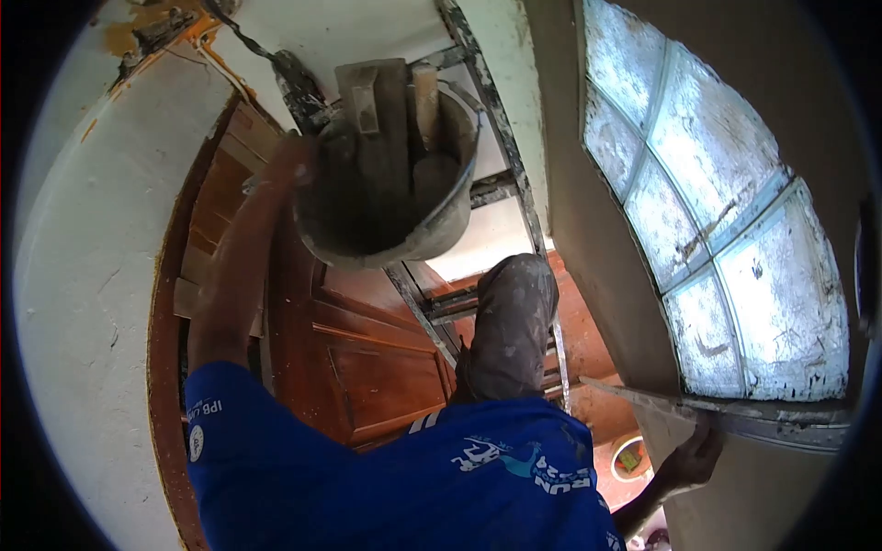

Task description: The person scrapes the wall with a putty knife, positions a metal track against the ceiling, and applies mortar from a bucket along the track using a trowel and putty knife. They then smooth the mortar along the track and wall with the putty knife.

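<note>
A mortar-stained bucket (404,241) stands high on the ladder, tilted toward me. Inside it are a flat grey float with a handle (367,108) and a tool with a pale wooden handle (426,103). My left hand (296,163) is at the bucket's left rim; blur and shadow hide its fingers. On the other side, below the glass-block window, my right hand (694,459) has its fingers closed at the edge of a long flat strip (643,399). The strip lies along the window's lower edge, and its thin end sticks out to the left.
The paint-spattered metal ladder (496,110) rises before me, with my bent knee (514,312) against it. Glass blocks (717,184) fill the window at right. A brown panelled door (377,367) stands at left. Down on the floor is a white pail (630,459).
</note>
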`<state>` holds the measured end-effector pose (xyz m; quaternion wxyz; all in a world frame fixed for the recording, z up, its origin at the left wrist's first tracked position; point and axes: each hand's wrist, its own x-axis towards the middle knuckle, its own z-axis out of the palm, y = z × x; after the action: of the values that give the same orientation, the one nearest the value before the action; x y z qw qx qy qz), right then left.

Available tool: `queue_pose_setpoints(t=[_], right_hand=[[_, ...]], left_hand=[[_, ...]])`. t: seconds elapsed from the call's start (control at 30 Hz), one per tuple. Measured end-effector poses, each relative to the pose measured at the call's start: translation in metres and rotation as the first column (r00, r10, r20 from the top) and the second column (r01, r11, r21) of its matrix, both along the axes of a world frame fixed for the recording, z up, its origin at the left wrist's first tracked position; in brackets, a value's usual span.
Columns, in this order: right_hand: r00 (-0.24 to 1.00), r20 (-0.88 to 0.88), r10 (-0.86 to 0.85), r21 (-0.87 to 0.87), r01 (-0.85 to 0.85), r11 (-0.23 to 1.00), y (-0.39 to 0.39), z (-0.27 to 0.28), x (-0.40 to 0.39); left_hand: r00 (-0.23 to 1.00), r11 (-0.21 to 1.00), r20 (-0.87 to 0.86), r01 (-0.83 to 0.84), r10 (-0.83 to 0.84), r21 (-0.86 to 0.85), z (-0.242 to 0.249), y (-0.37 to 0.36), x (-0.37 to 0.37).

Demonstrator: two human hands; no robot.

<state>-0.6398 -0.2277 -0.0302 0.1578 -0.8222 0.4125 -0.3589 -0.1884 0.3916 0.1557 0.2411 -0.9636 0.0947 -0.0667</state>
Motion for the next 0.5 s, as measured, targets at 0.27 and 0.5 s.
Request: queue_pose_setpoints(t=[0.27, 0.5], right_hand=[[0.979, 0.173, 0.110, -0.023, -0.108, 0.994, 0.000, -0.001, 0.004], [0.981, 0.142, 0.133, 0.002, -0.135, 0.991, -0.004, -0.006, 0.000]], left_hand=[[0.973, 0.967, -0.217, 0.015, -0.073, -0.256, 0.018, 0.020, 0.019], [0.999, 0.908, -0.037, 0.019, -0.038, -0.419, 0.019, 0.004, -0.002]])
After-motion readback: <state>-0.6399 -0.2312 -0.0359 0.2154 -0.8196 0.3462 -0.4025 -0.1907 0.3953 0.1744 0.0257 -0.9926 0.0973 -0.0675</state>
